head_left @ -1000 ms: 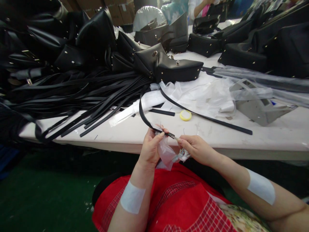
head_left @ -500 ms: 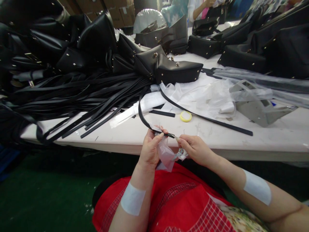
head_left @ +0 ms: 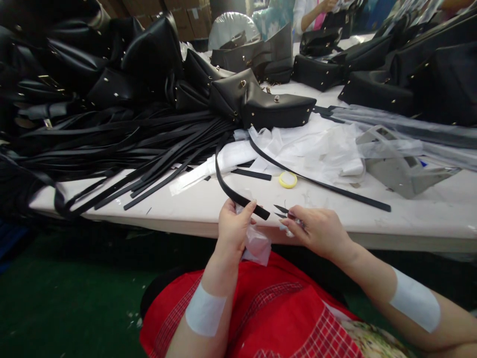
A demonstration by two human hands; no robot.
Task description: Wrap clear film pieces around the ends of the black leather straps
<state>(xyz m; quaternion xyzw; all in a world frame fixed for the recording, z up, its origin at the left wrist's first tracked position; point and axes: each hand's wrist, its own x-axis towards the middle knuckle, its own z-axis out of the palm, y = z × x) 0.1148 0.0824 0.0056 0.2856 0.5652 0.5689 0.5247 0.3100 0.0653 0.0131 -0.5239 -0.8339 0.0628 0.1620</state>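
Observation:
My left hand [head_left: 234,226] is closed on the end of a thin black strap [head_left: 229,186] and on a crumpled clear plastic wrapper [head_left: 256,245] below it. The strap curves up from my fingers onto the white table [head_left: 208,204]. My right hand [head_left: 318,231] is closed on small thread snips [head_left: 282,212], whose dark blades point left at the strap's end, a short gap away. Both hands hover at the table's front edge, above my red checked apron [head_left: 276,308].
A heap of black straps [head_left: 112,149] covers the table's left. Black handbags [head_left: 268,107] stand behind and along the back right. White wrapping paper [head_left: 316,146], a yellow tape roll [head_left: 287,179], a long strap [head_left: 324,184] and a grey holder [head_left: 398,164] lie to the right. Another person works at the far side.
My right hand has pulled away to the right from the strap's end, and the snips' blades now show. The strap's tip stands free of the wrapper.

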